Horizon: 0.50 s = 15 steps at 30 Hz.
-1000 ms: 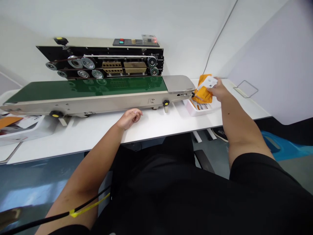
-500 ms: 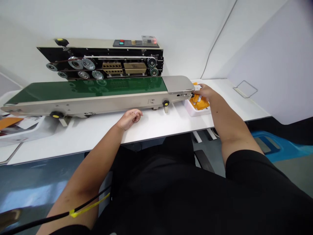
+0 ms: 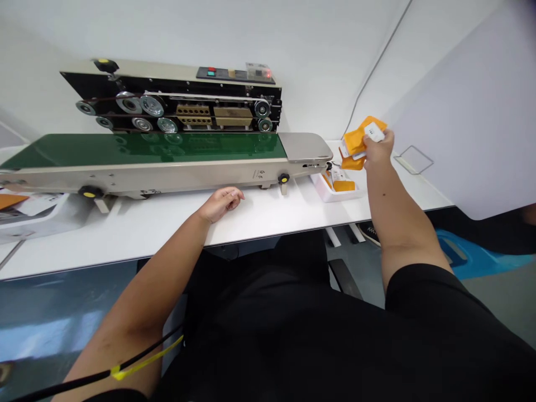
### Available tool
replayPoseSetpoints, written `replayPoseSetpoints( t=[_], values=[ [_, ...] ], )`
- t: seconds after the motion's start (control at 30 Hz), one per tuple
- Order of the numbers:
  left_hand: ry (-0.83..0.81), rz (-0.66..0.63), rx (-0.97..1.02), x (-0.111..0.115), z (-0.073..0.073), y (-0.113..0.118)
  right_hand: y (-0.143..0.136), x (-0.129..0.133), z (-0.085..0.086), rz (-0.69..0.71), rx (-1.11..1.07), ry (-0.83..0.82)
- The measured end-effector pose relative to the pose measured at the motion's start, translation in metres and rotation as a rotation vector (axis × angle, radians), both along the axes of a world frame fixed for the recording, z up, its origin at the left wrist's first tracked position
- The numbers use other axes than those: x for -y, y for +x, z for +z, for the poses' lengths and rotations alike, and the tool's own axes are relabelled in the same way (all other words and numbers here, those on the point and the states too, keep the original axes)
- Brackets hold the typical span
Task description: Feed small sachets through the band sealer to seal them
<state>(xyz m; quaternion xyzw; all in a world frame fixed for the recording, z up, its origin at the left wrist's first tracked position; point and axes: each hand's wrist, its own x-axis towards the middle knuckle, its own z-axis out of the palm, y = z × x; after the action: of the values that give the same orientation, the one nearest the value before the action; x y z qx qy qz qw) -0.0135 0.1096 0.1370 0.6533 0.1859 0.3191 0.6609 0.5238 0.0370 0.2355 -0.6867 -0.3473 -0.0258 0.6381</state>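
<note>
The right hand (image 3: 379, 149) gripped flat orange-and-white packets (image 3: 355, 140) near a white rectangular bin (image 3: 337, 197). The left hand (image 3: 221, 205) rested, fingers curled.

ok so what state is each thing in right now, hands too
right hand, closed on orange packets
orange packets, held up in a bunch
left hand, loosely curled, on the table
right box, open-topped, packets inside
left box, open-topped, things inside
machine light, lit red
green belt, running or stopped, can't tell
</note>
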Motion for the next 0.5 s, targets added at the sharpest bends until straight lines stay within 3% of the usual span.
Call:
replayPoseSetpoints(
  t=[0.1,0.17,0.23,0.37,0.43,0.5],
  values=[
    [0.001,-0.005,-0.012,0.001,-0.001,0.0,-0.007,0.001,0.017,-0.012,-0.148,0.228],
    [-0.003,-0.007,-0.024,0.001,-0.002,-0.001,-0.028,0.007,0.023,0.078,-0.064,0.357],
    [-0.01,-0.012,-0.04,0.002,-0.002,-0.001,-0.067,0.018,0.018,0.189,0.112,0.453],
    [-0.008,-0.005,-0.03,0.007,0.001,-0.002,-0.179,0.052,-0.022,0.316,0.41,0.504],
    [0.009,0.022,-0.002,0.009,0.002,-0.001,-0.232,0.067,-0.046,0.317,0.58,0.327],
    [0.035,0.06,0.026,0.012,0.002,-0.001,-0.271,0.075,-0.067,0.476,0.802,0.205]
  ],
)
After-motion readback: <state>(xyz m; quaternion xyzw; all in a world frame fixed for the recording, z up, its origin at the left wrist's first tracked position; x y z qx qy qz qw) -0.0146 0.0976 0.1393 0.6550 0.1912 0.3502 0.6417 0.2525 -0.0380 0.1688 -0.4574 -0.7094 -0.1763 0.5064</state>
